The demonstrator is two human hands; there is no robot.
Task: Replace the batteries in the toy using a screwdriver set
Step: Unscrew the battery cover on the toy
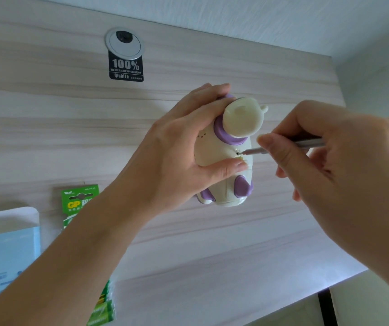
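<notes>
A cream and purple toy (230, 147) lies on the wooden desk (188, 231), its head pointing away from me. My left hand (179, 147) grips its body from the left, thumb pressed on the near side. My right hand (325, 156) pinches a thin grey screwdriver (283, 147), whose tip sits at a small screw hole on the toy's side. A green pack of GP batteries (80, 201) lies to the left, partly hidden by my left forearm.
A blue and white packet (5, 250) lies at the desk's left edge. A round silver cable grommet (124, 43) with a black sticker (126, 68) sits at the back. The desk ends at the right and near-right edge.
</notes>
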